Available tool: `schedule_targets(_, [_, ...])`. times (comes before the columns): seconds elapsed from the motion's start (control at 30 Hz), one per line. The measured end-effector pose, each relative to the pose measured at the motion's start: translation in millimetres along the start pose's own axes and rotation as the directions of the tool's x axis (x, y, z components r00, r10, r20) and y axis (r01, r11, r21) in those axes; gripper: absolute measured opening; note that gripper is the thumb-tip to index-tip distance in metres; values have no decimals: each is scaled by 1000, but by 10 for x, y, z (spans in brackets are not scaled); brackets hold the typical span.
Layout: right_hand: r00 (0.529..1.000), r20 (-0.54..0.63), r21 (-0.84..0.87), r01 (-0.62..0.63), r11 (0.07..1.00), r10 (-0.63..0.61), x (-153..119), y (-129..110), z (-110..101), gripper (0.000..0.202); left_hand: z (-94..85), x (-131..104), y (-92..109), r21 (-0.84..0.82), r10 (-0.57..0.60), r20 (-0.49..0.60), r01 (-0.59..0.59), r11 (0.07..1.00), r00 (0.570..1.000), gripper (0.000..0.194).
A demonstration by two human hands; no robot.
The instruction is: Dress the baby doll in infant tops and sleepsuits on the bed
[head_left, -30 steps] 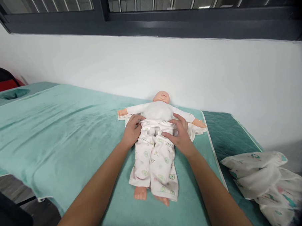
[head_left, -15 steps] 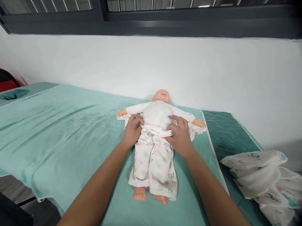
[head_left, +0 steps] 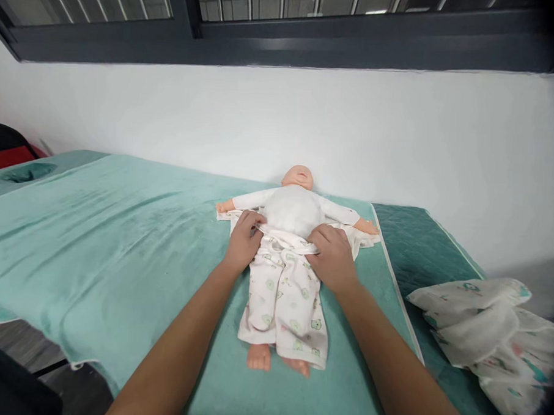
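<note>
Hands (head_left: pixel 244 243) on white, green-patterned pants (head_left: pixel 296 294)

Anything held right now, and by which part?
Yes: the patterned pants, by the waistband. The right hand grips its right side; the left hand is at its left side, fingertip closure unclear.
</note>
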State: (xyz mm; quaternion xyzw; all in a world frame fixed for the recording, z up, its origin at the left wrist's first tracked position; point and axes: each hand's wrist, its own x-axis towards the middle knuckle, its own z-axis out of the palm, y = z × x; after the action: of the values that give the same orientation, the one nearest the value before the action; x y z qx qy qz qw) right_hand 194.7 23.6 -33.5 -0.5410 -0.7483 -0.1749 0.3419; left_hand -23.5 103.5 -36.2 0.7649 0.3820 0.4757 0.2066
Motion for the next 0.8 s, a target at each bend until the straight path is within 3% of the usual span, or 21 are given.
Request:
schedule_targets(0.5, [990,67,-71,-118,990,123,-3,-9,-4,7,-38,-23,37,24,33,38,-34,999,999,24])
schedule_targets(0.8, [987,71,-56,-137,989,141,-15,6,2,13,-188,-313,191,-34,-4,167,9,999,986,20])
